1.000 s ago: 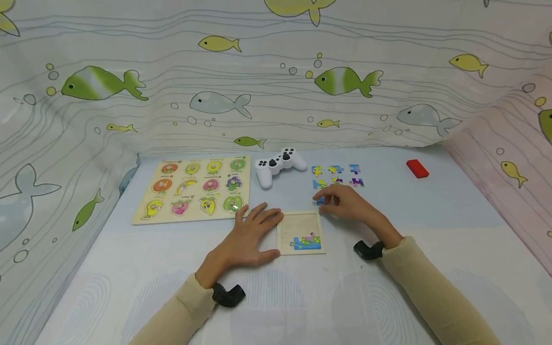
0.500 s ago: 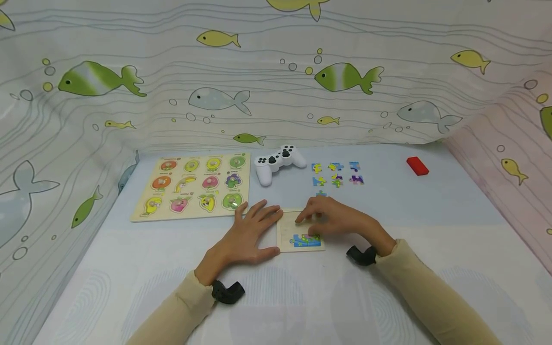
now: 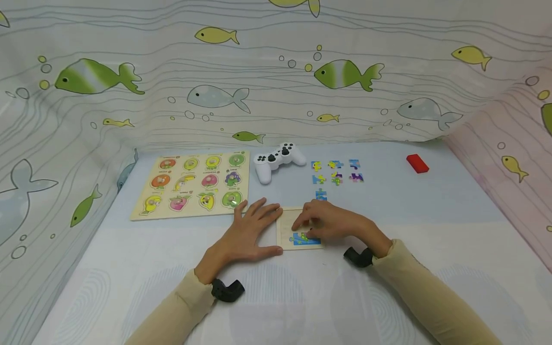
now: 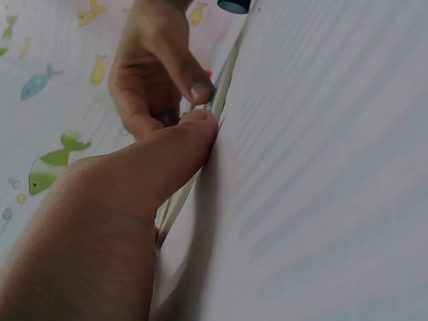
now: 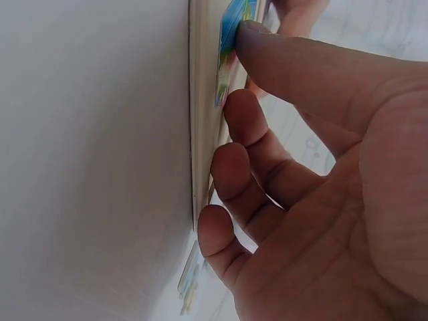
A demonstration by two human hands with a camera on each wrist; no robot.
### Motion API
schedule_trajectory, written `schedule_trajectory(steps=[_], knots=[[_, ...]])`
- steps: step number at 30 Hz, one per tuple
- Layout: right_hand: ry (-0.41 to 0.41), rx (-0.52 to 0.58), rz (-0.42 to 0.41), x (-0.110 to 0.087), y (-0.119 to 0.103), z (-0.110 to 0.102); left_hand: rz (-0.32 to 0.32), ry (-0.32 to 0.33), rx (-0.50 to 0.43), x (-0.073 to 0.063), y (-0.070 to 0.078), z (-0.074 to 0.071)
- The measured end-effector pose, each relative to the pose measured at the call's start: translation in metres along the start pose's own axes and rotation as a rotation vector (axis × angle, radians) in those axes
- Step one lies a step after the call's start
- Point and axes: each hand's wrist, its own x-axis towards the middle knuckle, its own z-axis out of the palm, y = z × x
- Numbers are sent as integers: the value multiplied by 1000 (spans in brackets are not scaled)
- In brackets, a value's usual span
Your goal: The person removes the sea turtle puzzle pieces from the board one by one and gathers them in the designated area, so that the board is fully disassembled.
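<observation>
A small square wooden puzzle frame (image 3: 299, 247) lies on the table, with joined blue and green jigsaw pieces (image 3: 298, 239) along its near side. My left hand (image 3: 247, 235) spreads its fingers at the frame's left side, index fingertip at the far corner and thumb at the near one. My right hand (image 3: 329, 221) is over the frame from the right. Its thumb (image 5: 274, 57) presses on the jigsaw pieces in the right wrist view, with the other fingers bent and apart from it. No piece shows between thumb and fingers; the hand covers the frame's right part.
Several loose jigsaw pieces (image 3: 336, 178) lie beyond the frame, one blue piece (image 3: 321, 194) close behind the right hand. A white game controller (image 3: 280, 161) stands left of them. A wooden fruit puzzle board (image 3: 196, 189) lies at left, a red block (image 3: 417, 163) at far right.
My right hand has moved left and nearer, from beside the loose pieces onto the frame, and the thumb now touches the joined pieces. My left hand stays at the frame's side.
</observation>
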Motion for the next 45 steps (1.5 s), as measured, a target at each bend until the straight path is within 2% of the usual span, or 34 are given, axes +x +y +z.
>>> schedule_trajectory(steps=[6, 13, 24, 36, 45], knots=[[-18, -5, -12, 0, -1, -2, -1, 7, 0, 1, 0, -1], [-51, -45, 28, 1, -4, -2, -1, 2, 5, 1, -1, -2], [-55, -80, 0, 1, -5, -1, 4, 2, 14, 2, -1, -4], [-59, -63, 5, -1, -5, 0, -16, -26, -1, 1, 0, -2], [-50, -34, 5, -1, -7, 0, -14, -23, -8, 1, 0, -1]])
